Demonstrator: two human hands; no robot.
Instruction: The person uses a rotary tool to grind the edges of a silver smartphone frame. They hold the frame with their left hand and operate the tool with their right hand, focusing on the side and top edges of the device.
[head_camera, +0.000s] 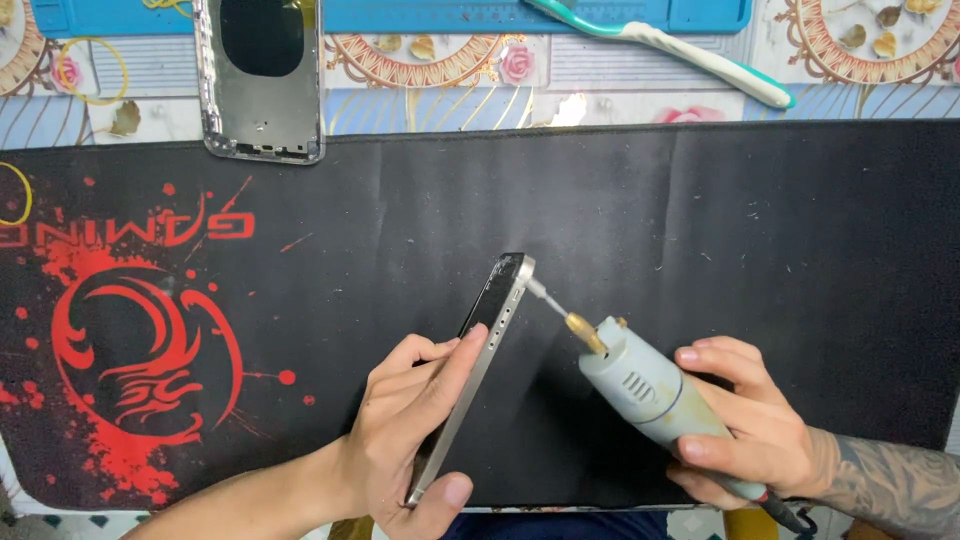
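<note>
- The phone (478, 372) is edged in brushed, satin metal — its dark glass is glossy.
- The rotary tool (648, 393) is cased in matt grey plastic, with a brass collet.
- The desk mat (700, 220) is matt black cloth, scuffed.

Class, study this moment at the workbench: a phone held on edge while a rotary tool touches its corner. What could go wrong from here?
1. The phone stands on edge, steadied only by the left hand; it could tip or twist.
2. The rotary tool in the right hand has a thin bit at the phone's corner; a slip might gouge the frame or already cracked glass.
3. The left hand's fingers lie close to the bit's path.
</note>
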